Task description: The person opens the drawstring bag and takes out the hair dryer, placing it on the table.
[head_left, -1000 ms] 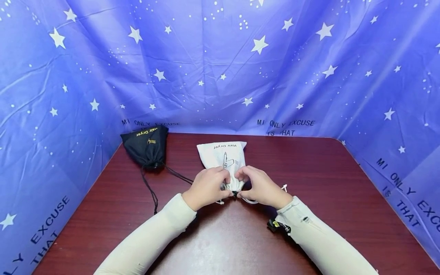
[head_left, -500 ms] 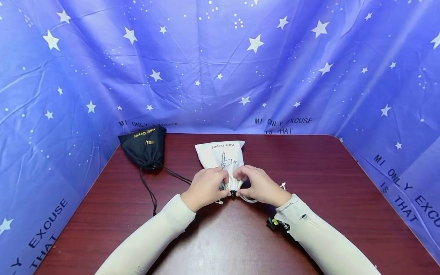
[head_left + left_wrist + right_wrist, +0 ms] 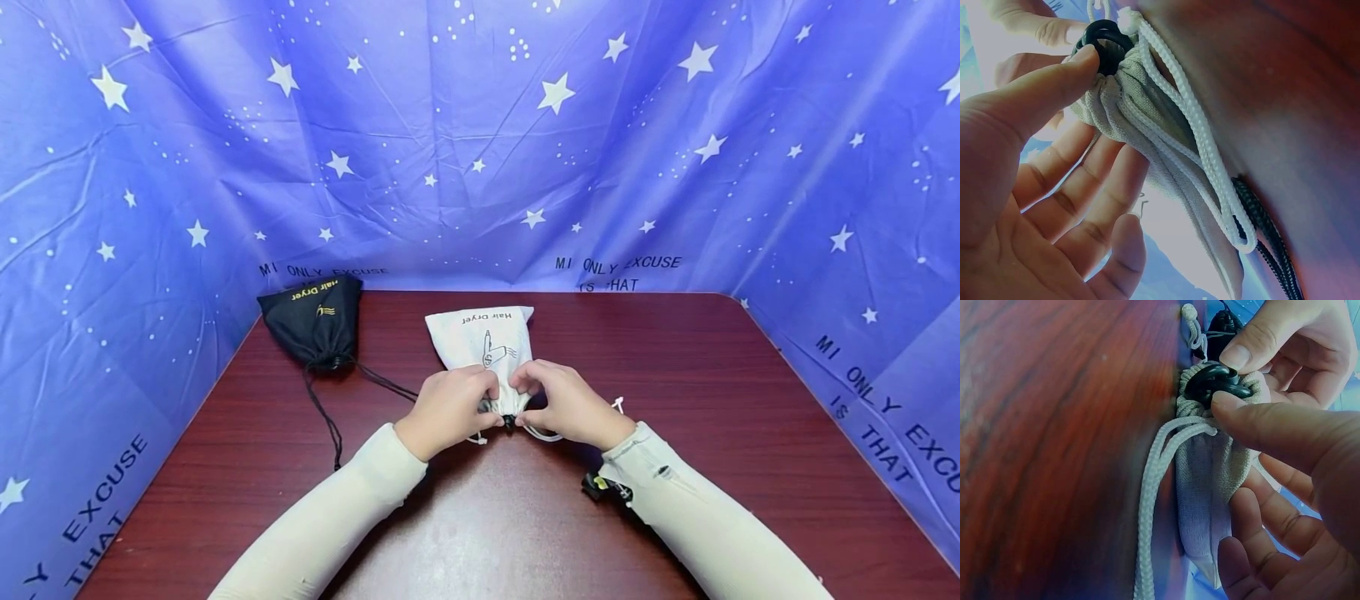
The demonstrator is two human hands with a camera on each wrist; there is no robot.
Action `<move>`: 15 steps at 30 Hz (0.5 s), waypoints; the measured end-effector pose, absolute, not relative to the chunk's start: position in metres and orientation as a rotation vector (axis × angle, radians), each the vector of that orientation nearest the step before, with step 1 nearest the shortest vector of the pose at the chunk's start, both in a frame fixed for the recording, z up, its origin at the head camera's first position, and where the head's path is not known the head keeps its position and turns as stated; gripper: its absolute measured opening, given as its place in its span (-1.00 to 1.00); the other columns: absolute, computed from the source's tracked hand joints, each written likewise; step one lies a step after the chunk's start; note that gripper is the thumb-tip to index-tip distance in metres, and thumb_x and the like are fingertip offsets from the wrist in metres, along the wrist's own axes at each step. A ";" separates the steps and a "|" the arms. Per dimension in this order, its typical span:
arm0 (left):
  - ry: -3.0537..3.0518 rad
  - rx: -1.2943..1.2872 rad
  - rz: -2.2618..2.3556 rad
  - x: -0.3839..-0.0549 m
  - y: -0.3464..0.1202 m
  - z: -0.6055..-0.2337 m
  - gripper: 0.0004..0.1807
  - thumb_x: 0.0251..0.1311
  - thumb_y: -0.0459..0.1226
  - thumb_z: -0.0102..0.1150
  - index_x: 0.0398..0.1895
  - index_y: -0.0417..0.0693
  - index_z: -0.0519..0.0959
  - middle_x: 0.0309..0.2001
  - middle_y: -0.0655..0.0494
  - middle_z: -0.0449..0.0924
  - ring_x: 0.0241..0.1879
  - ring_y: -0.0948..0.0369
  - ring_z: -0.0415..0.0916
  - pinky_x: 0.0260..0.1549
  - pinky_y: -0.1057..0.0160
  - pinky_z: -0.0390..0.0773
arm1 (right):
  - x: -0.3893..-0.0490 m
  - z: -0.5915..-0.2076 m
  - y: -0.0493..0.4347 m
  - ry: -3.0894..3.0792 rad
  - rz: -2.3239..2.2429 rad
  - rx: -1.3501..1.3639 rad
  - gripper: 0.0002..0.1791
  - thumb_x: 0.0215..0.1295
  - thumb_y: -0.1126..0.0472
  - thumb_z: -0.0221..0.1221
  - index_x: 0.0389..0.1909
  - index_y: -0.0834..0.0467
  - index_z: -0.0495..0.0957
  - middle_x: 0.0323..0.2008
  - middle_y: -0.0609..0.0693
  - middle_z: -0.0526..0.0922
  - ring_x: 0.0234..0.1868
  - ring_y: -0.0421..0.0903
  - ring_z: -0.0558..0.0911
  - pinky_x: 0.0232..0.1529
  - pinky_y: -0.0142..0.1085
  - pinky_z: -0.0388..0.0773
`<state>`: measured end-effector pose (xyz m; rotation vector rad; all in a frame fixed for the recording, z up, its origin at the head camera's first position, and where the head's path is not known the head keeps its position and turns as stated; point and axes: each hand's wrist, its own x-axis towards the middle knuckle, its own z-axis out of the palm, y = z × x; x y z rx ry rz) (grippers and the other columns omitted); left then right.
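A white drawstring bag [image 3: 472, 333] printed "Hair Dryer" lies on the table, its gathered mouth toward me. My left hand [image 3: 450, 408] holds the left side of the mouth, thumb at the opening and fingers along the cloth. On the opposite side my right hand [image 3: 573, 406] holds the mouth the same way. Black loops [image 3: 1204, 381], perhaps of cable, stick out of the opening between both thumbs. The bag's white cord [image 3: 1194, 128] hangs in a loop beside the cloth in the left wrist view. What lies inside the bag is hidden.
A black drawstring bag [image 3: 311, 321] with yellow "Hair Dryer" lettering lies at the back left of the dark red table [image 3: 652, 350]. Its black cords [image 3: 324, 408] trail toward my left arm. Blue star-printed curtains [image 3: 480, 208] enclose the table's back and sides.
The head view has shifted very slightly. Both hands stay at the mouth of the white bag, with hardly any finger movement visible.
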<state>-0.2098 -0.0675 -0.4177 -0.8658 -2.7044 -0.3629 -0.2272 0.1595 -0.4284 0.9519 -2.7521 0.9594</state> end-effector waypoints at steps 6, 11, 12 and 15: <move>-2.697 -0.876 -0.374 -0.210 -0.068 -0.418 -0.67 -0.05 0.00 0.61 -0.35 0.18 0.61 -0.37 0.37 0.60 -0.46 0.41 0.47 -0.53 0.29 0.49 | -0.226 -0.428 0.158 -2.749 0.924 0.956 -0.50 -0.07 0.22 0.61 -0.11 0.03 0.60 -0.19 -0.17 0.66 -0.17 -0.23 0.64 -0.04 -0.21 0.66; -2.688 -0.876 -0.369 -0.209 -0.068 -0.418 -0.68 -0.05 0.00 0.61 -0.35 0.19 0.62 -0.37 0.38 0.60 -0.46 0.41 0.47 -0.53 0.28 0.49 | -0.224 -0.427 0.156 -2.717 0.863 0.981 -0.50 -0.10 0.25 0.60 -0.10 0.06 0.60 -0.19 -0.14 0.65 -0.16 -0.21 0.63 -0.05 -0.23 0.64; -2.684 -0.877 -0.368 -0.209 -0.068 -0.418 -0.68 -0.05 -0.01 0.61 -0.36 0.19 0.62 -0.37 0.38 0.60 -0.47 0.41 0.48 -0.53 0.28 0.49 | -0.223 -0.427 0.156 -2.708 0.850 0.986 -0.49 -0.11 0.25 0.60 -0.10 0.06 0.60 -0.20 -0.13 0.65 -0.16 -0.20 0.63 -0.05 -0.23 0.64; -2.678 -0.879 -0.342 -0.208 -0.067 -0.418 -0.70 -0.04 -0.03 0.59 -0.35 0.20 0.62 -0.37 0.38 0.59 -0.48 0.40 0.48 -0.54 0.28 0.49 | -0.222 -0.426 0.155 -2.686 0.798 0.999 -0.46 -0.15 0.25 0.61 -0.11 0.07 0.59 -0.20 -0.12 0.64 -0.15 -0.18 0.63 -0.06 -0.24 0.62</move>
